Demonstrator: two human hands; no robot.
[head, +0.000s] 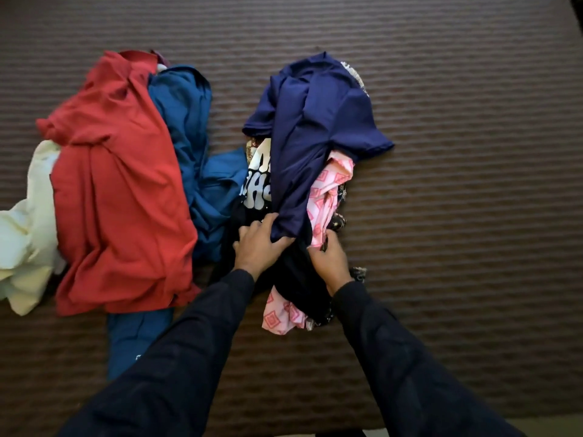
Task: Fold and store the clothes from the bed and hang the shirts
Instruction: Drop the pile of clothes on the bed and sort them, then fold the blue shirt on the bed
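Observation:
Two heaps of clothes lie on the bed, which has a brown striped cover. The left heap holds a red garment, a teal-blue one and a cream one. In the right heap a navy shirt drapes over a black printed shirt and a pink patterned cloth. My left hand grips the navy shirt's lower end with curled fingers. My right hand holds dark cloth at the heap's near side, next to the pink cloth.
A dark patterned fabric peeks out at the right of the heap. More teal cloth lies near the front under my left sleeve. The bed's near edge shows at the bottom right.

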